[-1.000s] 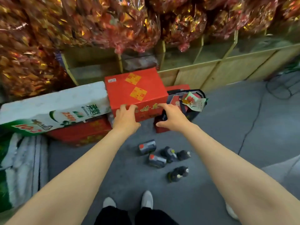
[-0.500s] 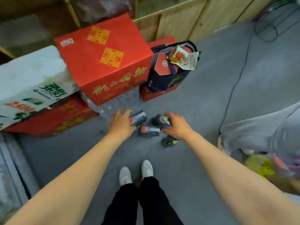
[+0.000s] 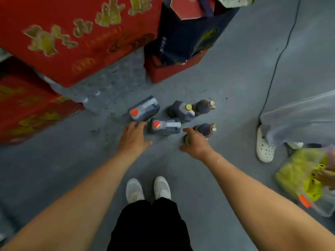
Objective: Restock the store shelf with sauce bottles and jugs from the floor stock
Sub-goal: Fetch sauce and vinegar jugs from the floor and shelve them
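Note:
Dark sauce containers stand on the grey floor ahead of my feet. Two are squarish jugs with orange caps: a far jug (image 3: 144,109) and a near jug (image 3: 165,125). Behind them are a yellow-capped jug (image 3: 181,110) and a small bottle (image 3: 204,106); another small bottle (image 3: 205,129) stands at the right. My left hand (image 3: 133,138) hovers open, fingertips at the near edge of the far jug. My right hand (image 3: 194,144) is spread open just in front of the right bottle and partly hides another one. Neither hand holds anything.
Red cartons with gold lettering (image 3: 78,33) are stacked at the left. A dark bag (image 3: 183,35) sits on a red box. Another person's leg and white clog (image 3: 264,145) stand at the right beside a yellow bag (image 3: 301,174). A black cable (image 3: 277,57) runs across the floor.
The camera has tipped down and closer to the floor. Both hands came off the red carton, dropped to the bottles, and now sit slightly nearer me than half a second ago.

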Demonstrator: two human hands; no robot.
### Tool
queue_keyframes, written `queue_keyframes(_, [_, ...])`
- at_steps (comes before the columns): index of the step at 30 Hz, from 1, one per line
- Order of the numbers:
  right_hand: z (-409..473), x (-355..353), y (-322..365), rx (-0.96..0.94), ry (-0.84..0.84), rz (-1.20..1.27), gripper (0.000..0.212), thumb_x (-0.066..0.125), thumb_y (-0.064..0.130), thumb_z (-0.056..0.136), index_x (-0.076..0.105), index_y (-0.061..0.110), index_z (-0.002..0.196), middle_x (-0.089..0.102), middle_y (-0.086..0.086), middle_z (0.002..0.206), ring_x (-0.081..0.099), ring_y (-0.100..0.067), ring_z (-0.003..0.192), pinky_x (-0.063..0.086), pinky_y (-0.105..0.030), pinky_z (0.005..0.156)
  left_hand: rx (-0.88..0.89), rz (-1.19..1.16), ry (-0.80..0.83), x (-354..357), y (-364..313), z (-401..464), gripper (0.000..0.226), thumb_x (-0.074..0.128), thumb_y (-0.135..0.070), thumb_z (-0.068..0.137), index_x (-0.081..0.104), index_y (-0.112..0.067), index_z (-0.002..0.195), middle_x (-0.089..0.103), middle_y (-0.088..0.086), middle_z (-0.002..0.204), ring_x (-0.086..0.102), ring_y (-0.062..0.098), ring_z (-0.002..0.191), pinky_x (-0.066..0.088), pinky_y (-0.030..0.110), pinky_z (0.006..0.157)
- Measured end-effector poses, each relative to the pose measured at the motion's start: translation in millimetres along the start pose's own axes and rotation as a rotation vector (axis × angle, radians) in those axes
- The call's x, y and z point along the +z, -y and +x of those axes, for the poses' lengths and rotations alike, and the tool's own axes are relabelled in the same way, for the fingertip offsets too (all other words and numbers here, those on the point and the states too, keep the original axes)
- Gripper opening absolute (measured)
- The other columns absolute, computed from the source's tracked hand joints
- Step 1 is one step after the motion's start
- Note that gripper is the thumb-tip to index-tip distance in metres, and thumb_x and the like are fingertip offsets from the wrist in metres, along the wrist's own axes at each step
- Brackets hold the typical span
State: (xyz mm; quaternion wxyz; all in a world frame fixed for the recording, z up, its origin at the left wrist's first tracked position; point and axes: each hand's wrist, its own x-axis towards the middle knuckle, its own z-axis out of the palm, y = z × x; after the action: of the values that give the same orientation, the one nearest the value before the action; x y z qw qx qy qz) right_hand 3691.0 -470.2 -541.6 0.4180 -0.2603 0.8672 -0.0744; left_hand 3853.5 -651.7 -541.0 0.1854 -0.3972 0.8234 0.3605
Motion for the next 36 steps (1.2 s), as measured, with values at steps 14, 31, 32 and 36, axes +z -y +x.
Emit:
queue_keyframes(14, [187, 176, -103, -0.094, -0.326, 0.385, 0.108, 0.087, 0.020, 0.074, 0.018, 0.020, 0.157, 0.042, 0.002, 0.152, 0.042, -0.011, 0.136, 0.039, -0.021, 0.106, 0.279, -0.154, 0.060, 159, 97, 189, 0.118, 0.088, -0.054, 0.060, 0.029, -0.016, 0.154, 0.035, 0.006, 0.157, 0.033, 0.022, 0.144, 0.031, 0.038, 0.117])
queue_keyframes(31, [253, 215, -151, -0.259, -0.241, 0.537, 0.108, 0.094, 0.048, 0.058, 0.042, 0.016, 0.147, 0.057, -0.004, 0.137, 0.055, -0.020, 0.129, 0.050, -0.043, 0.106, 0.539, -0.119, 0.010, 175, 137, 222, 0.102, 0.094, -0.031, 0.060, 0.036, -0.025, 0.144, 0.047, -0.011, 0.141, 0.045, 0.004, 0.125, 0.034, 0.018, 0.103])
queue_keyframes(32, [247, 218, -149, -0.265, -0.226, 0.545, 0.106, 0.095, 0.039, 0.062, 0.039, 0.015, 0.148, 0.056, -0.001, 0.138, 0.053, -0.019, 0.130, 0.049, -0.040, 0.108, 0.540, -0.131, 0.030, 173, 143, 222, 0.103, 0.094, -0.030, 0.060, 0.036, -0.026, 0.144, 0.045, -0.012, 0.142, 0.043, 0.004, 0.127, 0.034, 0.018, 0.105])
queue_keyframes(36, [239, 232, -148, -0.289, -0.219, 0.545, 0.102, 0.091, 0.051, 0.062, 0.041, 0.022, 0.146, 0.055, 0.005, 0.139, 0.052, -0.015, 0.131, 0.048, -0.045, 0.108, 0.511, -0.229, 0.106, 176, 157, 222, 0.106, 0.094, -0.026, 0.062, 0.031, -0.031, 0.148, 0.038, -0.012, 0.150, 0.037, 0.006, 0.138, 0.034, 0.033, 0.117])
